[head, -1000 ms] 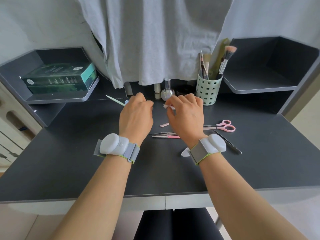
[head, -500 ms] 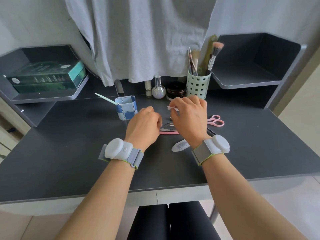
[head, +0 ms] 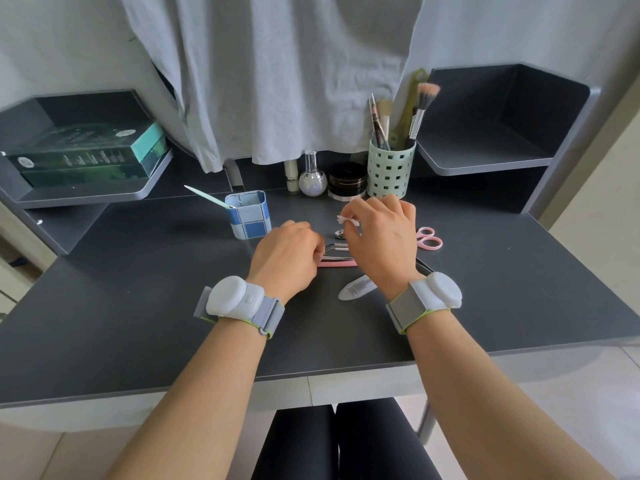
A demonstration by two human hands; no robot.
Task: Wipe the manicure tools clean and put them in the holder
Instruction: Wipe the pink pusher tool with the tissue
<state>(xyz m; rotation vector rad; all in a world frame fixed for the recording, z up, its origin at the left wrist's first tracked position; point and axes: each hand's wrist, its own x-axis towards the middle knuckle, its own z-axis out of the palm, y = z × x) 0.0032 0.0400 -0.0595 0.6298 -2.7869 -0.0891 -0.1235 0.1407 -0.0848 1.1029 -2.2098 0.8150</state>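
Lowered since a second ago, the left hand (head: 287, 252) closes over silver tools (head: 337, 247) mid-desk while the right hand (head: 381, 237) pinches a small white wipe (head: 346, 220), the blue-checked square holder (head: 248, 213) at eleven o'clock, bare dark desktop (head: 138, 306) toward the near edge.

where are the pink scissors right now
The pink scissors lie flat on the desk, just right of the right hand and in front of the green brush cup.
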